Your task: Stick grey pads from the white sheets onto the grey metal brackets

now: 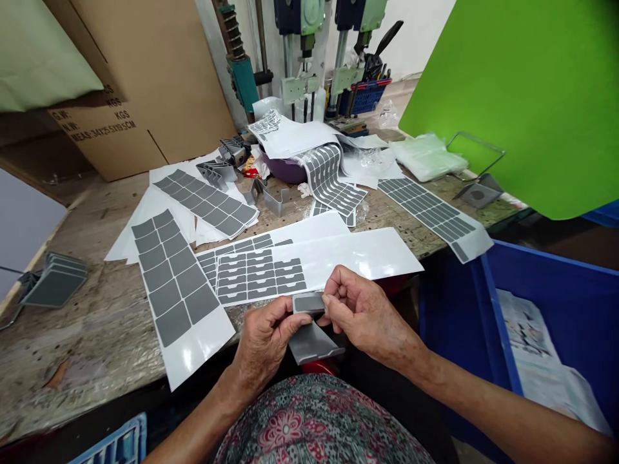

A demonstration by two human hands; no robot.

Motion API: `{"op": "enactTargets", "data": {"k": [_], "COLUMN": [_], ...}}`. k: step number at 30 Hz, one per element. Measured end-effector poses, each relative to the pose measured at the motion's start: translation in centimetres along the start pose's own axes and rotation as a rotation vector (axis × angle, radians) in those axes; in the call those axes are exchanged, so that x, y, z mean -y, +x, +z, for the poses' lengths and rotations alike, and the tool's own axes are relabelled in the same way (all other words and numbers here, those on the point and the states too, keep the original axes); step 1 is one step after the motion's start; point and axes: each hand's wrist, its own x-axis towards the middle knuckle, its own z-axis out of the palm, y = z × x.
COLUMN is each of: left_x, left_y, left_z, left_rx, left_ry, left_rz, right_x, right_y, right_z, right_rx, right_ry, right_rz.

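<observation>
My left hand (pixel 264 348) and my right hand (pixel 362 316) meet over the bench's front edge, both gripping a bent grey metal bracket (pixel 312 341). A dark grey adhesive pad (pixel 308 303) lies on its upper face, with my right fingertips pinching its end. Just beyond my hands lies a white backing sheet with rows of small grey pads (pixel 261 277). To the left, a larger sheet of square grey pads (pixel 176 283) lies flat. My fingers do not touch either sheet.
A worn wooden workbench (pixel 72 335) holds more pad sheets, loose brackets, and a purple bowl (pixel 285 171). A stack of brackets (pixel 53 280) sits far left. A blue plastic bin (pixel 503 322) with papers stands right. Clamps stand behind the bench, beside a cardboard box and green board.
</observation>
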Motion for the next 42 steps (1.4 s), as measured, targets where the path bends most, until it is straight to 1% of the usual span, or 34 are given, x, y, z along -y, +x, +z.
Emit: {"op": "enactTargets", "data": {"k": [9, 13, 15, 17, 19, 21, 23, 26, 29, 32, 34, 37, 38, 40, 42], "left_x": [-0.1, -0.1, -0.1, 0.0, 0.0, 0.1, 0.1, 0.2, 0.2, 0.1, -0.1, -0.1, 0.0, 0.1, 0.3], "left_y": [-0.1, -0.2, -0.3, -0.3, -0.3, -0.3, -0.3, -0.5, -0.7, -0.9, -1.0, -1.1, -1.2, -1.3, -1.3], "left_z": [-0.2, -0.4, -0.4, -0.3, -0.3, -0.3, -0.4, -0.4, -0.5, -0.6, -0.7, -0.7, -0.7, -0.5, -0.2], "left_rx": [-0.019, -0.049, -0.077, -0.104, -0.123, -0.133, -0.142, -0.151, -0.136, -0.099, -0.064, -0.014, -0.001, 0.025, 0.046], "left_ry": [0.031, 0.076, 0.111, 0.149, 0.172, 0.172, 0.164, 0.159, 0.132, 0.072, 0.017, -0.097, -0.148, -0.302, -0.526], "left_rz": [0.003, 0.055, 0.095, 0.123, 0.13, 0.122, 0.108, 0.09, 0.061, -0.009, -0.08, -0.2, -0.243, -0.348, -0.466], "right_x": [0.0, 0.0, 0.0, 0.1, 0.1, 0.1, 0.1, 0.1, 0.1, 0.0, -0.3, -1.3, -1.8, -2.9, -3.9], "right_y": [0.1, 0.2, 0.2, 0.1, 0.1, 0.1, 0.1, 0.3, 0.5, 0.5, 0.5, 0.4, 0.3, 0.0, -0.6], "right_z": [0.2, 0.4, 0.4, 0.3, 0.3, 0.3, 0.2, 0.2, 0.3, 0.5, 0.6, 0.7, 0.7, 0.9, 1.3], "right_rx": [0.006, 0.01, 0.01, 0.004, -0.007, -0.011, -0.001, 0.013, 0.018, 0.036, 0.053, 0.068, 0.06, 0.052, 0.07], "right_ry": [-0.034, -0.086, -0.148, -0.257, -0.384, -0.479, -0.533, -0.547, -0.471, -0.323, -0.176, 0.12, 0.221, 0.372, 0.419], "right_rz": [-0.007, -0.018, -0.067, -0.164, -0.27, -0.336, -0.352, -0.325, -0.262, -0.148, -0.04, 0.113, 0.136, 0.134, 0.111]}}
